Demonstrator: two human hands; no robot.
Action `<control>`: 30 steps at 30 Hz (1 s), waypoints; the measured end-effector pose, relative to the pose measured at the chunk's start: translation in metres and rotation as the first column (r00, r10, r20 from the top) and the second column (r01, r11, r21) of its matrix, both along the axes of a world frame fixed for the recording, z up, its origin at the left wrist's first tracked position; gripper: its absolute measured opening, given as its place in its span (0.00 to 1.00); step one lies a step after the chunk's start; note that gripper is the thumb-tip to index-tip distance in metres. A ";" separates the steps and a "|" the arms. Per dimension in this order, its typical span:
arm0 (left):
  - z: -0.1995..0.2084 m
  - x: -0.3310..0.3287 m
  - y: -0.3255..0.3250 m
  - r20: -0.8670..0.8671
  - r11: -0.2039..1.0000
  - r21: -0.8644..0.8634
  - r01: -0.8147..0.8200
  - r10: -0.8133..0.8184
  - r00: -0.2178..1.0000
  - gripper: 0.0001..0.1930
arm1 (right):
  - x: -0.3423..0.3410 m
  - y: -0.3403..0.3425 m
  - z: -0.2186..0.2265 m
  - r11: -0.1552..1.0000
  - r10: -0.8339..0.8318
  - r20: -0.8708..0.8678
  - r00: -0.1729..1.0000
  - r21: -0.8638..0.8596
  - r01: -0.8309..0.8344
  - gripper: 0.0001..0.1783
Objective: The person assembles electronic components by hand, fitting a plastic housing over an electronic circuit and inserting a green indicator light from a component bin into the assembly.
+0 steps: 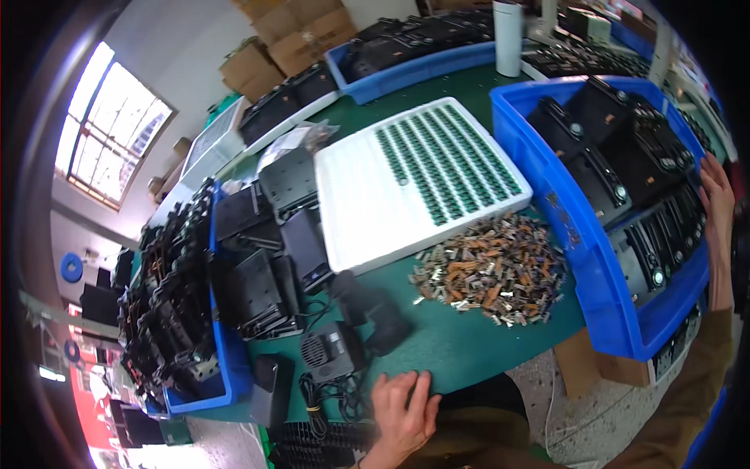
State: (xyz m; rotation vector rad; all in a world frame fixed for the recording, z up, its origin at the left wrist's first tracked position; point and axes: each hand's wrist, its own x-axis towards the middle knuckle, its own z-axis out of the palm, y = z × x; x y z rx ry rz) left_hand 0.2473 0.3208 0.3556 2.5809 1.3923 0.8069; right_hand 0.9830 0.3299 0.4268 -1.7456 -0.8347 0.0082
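Observation:
My left hand (405,410) rests at the front edge of the green tabletop (469,352), fingers spread and lightly bent, holding nothing. Beside it lie a coiled black cable (315,414) and a black boxy device with a round grille (332,349). On the right, my right hand (717,199) is closed on the outer rim of a large blue plastic bin (621,301); its fingertips are partly hidden. Black plastic housings (590,160) with metal-tipped parts fill that bin. The bin reaches past the table's front edge.
A white foam tray (351,195) with rows of small green circuit boards lies mid-table. Next to it is a heap of small metal and brown parts (492,270). Black casings (254,285) and another full blue bin (230,367) stand left. A third blue bin (422,78) sits behind.

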 end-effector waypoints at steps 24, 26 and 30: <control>-0.018 -0.009 -0.002 0.073 0.998 0.046 -0.037 0.034 0.997 0.20 | -0.735 0.280 0.050 -0.162 0.974 -0.212 -0.083 -0.391 -0.906 0.28; -0.017 -0.011 -0.002 0.069 0.999 0.050 0.002 -0.005 0.998 0.20 | -0.755 0.268 0.059 -0.145 0.983 -0.165 -0.083 -0.414 -0.898 0.33; -0.022 -0.009 -0.003 0.100 0.999 0.052 -0.015 0.010 0.995 0.19 | -0.783 0.265 0.057 -0.096 0.991 0.047 -0.128 -0.425 -0.900 0.33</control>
